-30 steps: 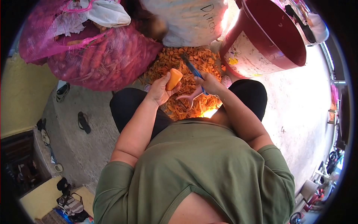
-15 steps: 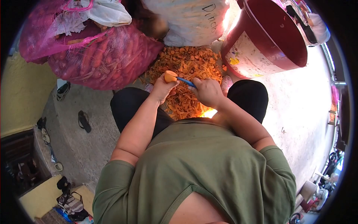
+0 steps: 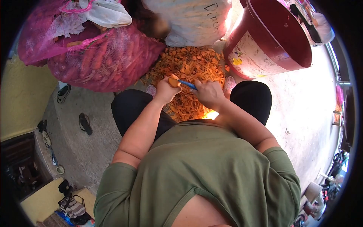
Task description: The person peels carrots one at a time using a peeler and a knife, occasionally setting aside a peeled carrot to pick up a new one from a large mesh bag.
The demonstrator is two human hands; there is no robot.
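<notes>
My left hand (image 3: 165,90) is closed around a carrot (image 3: 173,82), whose orange end shows above the fingers. In my right hand (image 3: 210,93) is a peeler (image 3: 187,84) with a blue handle, its working end against the carrot; the blade is too small to make out. Both hands are between my knees, over a heap of orange carrot peelings (image 3: 189,100) and cut-off carrot ends on the floor.
A pink mesh sack of carrots (image 3: 109,60) stands at the front left. Beside it is a whitish sack with writing (image 3: 189,22). A large red bucket (image 3: 261,49) stands at the front right. A dark slipper (image 3: 85,124) lies on the concrete floor to the left.
The carrot in my left hand has tilted, and its end looks darker. My right hand and the peeler have shifted slightly left and down.
</notes>
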